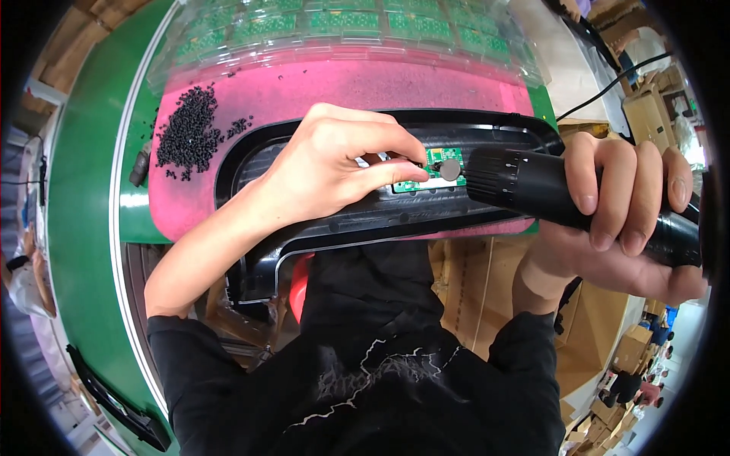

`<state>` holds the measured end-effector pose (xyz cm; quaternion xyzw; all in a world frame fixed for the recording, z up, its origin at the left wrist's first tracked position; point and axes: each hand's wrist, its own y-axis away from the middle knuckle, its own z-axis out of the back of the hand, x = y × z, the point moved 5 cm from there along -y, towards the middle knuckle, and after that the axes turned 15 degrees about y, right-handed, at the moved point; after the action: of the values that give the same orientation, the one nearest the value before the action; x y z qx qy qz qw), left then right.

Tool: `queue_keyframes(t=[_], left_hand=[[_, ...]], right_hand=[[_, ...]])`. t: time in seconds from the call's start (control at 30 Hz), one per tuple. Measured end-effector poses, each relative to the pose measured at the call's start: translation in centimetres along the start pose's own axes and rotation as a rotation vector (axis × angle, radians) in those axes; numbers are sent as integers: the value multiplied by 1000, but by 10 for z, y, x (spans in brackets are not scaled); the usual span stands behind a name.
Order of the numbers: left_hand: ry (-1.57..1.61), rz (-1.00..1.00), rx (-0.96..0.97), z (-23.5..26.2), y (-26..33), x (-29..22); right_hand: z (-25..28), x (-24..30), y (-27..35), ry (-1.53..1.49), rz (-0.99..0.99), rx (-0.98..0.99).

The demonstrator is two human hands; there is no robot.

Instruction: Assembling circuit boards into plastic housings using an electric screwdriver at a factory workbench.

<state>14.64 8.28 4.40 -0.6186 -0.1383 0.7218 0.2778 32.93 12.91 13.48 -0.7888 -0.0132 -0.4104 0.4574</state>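
Observation:
My right hand [620,205] is wrapped round a black electric screwdriver [525,182], held nearly level with its front end toward the left. That front end is over the right edge of a small green circuit board [414,185] with a round grey part on it. The board lies in a long black plastic housing [342,226]. My left hand [342,156] reaches over the housing, thumb and forefinger bent in a pinch at the board. Something small and dark shows by these fingertips, too hidden to name.
A pink mat [319,83] lies under the housing on a green table [84,190]. Small black screws [186,133] are heaped at its left. Clear plastic trays [342,34] of green boards stand at the back. A black cable [616,80] runs at the far right.

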Motion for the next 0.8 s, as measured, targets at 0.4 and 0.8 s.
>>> queue_keyframes(t=[0.4, 0.8], left_hand=[[84, -23, 20, -2, 1, 1], [130, 45, 0, 0, 0, 2]], right_hand=[[-8, -7, 6, 69, 12, 137], [-7, -3, 11, 93, 11, 129]])
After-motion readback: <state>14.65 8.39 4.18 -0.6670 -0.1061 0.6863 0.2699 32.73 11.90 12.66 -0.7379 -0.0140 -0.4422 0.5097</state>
